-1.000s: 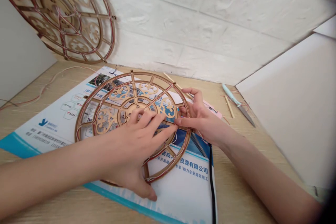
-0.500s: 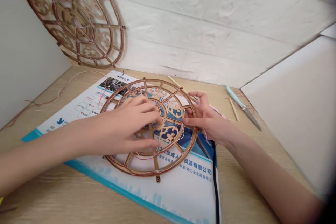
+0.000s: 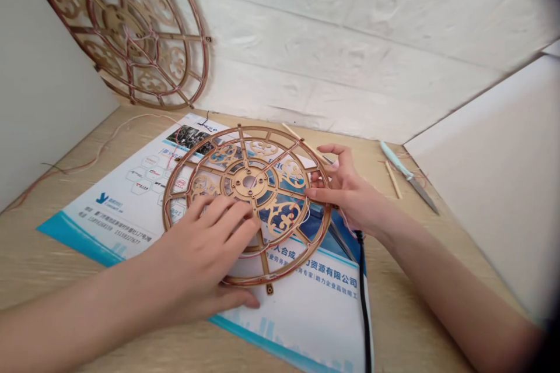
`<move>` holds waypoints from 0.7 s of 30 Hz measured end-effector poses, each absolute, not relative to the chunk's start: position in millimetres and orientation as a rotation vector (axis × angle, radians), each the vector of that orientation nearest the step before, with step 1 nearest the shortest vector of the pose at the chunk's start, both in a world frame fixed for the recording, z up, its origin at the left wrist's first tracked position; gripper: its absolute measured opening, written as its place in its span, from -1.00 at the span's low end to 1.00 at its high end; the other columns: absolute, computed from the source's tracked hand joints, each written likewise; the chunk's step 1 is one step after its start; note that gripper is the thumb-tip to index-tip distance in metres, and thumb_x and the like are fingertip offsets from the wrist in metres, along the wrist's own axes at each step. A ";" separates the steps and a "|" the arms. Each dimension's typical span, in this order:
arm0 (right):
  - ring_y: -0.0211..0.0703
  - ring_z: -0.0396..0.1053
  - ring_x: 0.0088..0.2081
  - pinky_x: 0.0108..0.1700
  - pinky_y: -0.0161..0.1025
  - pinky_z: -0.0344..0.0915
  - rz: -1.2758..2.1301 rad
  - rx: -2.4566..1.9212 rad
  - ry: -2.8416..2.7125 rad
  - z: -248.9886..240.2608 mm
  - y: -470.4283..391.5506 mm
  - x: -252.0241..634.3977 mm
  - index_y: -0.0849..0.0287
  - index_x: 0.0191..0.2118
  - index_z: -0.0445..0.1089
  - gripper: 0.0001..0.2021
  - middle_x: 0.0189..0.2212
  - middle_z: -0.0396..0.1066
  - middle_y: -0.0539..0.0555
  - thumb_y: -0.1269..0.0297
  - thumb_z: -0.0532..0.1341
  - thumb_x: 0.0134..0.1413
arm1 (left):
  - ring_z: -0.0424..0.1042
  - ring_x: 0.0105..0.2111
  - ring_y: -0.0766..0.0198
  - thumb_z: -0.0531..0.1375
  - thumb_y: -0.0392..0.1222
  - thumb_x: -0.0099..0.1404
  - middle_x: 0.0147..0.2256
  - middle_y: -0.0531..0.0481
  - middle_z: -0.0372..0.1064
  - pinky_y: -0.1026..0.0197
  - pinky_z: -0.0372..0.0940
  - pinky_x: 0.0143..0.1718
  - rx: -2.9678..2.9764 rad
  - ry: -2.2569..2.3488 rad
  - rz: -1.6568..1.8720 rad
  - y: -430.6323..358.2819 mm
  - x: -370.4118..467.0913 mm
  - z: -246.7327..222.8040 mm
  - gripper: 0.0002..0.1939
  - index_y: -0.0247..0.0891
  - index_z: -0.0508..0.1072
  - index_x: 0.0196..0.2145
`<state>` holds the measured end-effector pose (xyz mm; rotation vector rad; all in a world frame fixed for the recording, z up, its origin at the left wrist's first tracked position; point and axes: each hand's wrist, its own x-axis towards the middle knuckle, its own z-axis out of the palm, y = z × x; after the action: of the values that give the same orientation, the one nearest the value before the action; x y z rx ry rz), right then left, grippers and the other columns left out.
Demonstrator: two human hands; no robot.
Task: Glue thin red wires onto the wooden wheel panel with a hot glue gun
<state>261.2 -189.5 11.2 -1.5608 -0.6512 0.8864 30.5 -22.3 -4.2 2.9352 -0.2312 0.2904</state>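
Note:
A round, bronze-coloured openwork frame (image 3: pixel 284 215) with spokes, scroll ornaments and thin red and white wires is in front of me, over a printed sheet (image 3: pixel 301 335). My left hand (image 3: pixel 214 245) straddles its near-left rim. The fingers curl over the inner rings, and the thumb stretches along the outside of the rim. My right hand (image 3: pixel 345 192) grips the right rim, with the thumb on top and some fingertips hidden behind the frame. By the right wrist a black cable (image 3: pixel 364 303) runs down towards me.
A larger matching round frame (image 3: pixel 207 64) leans against the white wall at the back left. Loose wires (image 3: pixel 96 157) trail over the left of the table. A knife with a light-blue handle (image 3: pixel 396 160) and a thin stick (image 3: pixel 392 179) lie at the right.
My left hand has moved from over the frame's middle down to its near-left rim, uncovering the hub. The right hand stays at the right rim. The view has shifted slightly.

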 end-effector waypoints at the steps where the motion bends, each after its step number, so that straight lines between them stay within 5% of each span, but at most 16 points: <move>1: -0.16 0.43 -0.30 -0.32 -0.23 0.42 0.872 -1.564 -0.655 10.2 -188.7 261.3 -0.14 0.11 0.00 -0.23 -0.25 0.35 -0.10 0.32 0.50 -0.08 | 0.34 0.07 -0.14 0.41 0.28 0.17 0.07 -0.18 0.42 -0.13 0.21 0.06 2.938 -0.260 0.298 -20.1 33.0 -4.3 -0.25 -0.26 0.37 0.11; 8: -0.06 0.52 -0.24 -0.23 -0.09 0.49 0.756 -1.683 -0.779 6.3 -185.2 262.5 -0.12 0.14 0.00 -0.32 -0.19 0.47 -0.05 0.20 0.43 0.05 | 0.33 0.08 -0.09 0.29 0.05 0.37 0.02 -0.10 0.45 -0.11 0.27 0.01 2.848 -0.280 0.232 -2.1 40.2 -4.3 -0.51 -0.17 0.30 0.14; 14: 0.04 0.55 -0.12 -0.09 0.01 0.49 0.730 -1.831 -0.801 14.5 -183.6 261.4 -0.04 0.21 0.10 -0.31 -0.12 0.56 0.05 0.14 0.45 0.07 | 0.31 0.09 -0.05 0.31 -0.08 0.28 0.02 -0.14 0.33 -0.06 0.43 -0.02 2.623 -0.107 0.253 2.3 28.5 -23.2 -0.44 -0.06 0.24 0.17; 21: 0.11 0.43 0.11 0.16 0.11 0.37 0.336 -1.994 -0.716 72.3 -221.3 259.9 0.00 0.06 0.46 -0.69 0.08 0.48 0.15 0.08 0.34 0.25 | 0.34 -0.03 -0.10 0.28 0.06 0.14 -0.08 -0.15 0.35 -0.10 0.48 -0.13 2.647 0.016 0.372 2.4 25.7 -46.5 -0.42 -0.05 0.28 0.10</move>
<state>259.9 -221.3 72.3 -1.9943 -0.7163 0.3363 25.7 2.4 -46.5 2.6467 0.0156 0.3719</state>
